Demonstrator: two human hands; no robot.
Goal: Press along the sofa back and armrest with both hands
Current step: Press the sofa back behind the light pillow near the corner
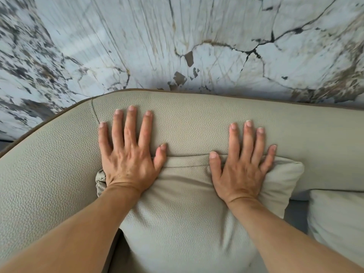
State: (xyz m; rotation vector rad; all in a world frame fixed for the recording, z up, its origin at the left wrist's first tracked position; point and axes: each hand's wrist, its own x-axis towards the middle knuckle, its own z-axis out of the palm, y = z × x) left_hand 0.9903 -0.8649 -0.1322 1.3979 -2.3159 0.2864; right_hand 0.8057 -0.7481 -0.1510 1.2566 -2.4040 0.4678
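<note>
The beige pebbled-leather sofa back (197, 119) curves across the middle of the view, and its armrest (43, 174) sweeps down to the left. My left hand (128, 152) lies flat on the back with fingers spread, its heel on a matching cushion (177, 213). My right hand (242, 166) also rests flat and spread, palm on the cushion's top edge and fingertips on the sofa back. Neither hand holds anything.
A white marble wall (197, 36) with dark veins stands right behind the sofa. A paler second cushion (338, 223) lies at the lower right. A brown piped edge (59, 113) runs along the sofa's top rim.
</note>
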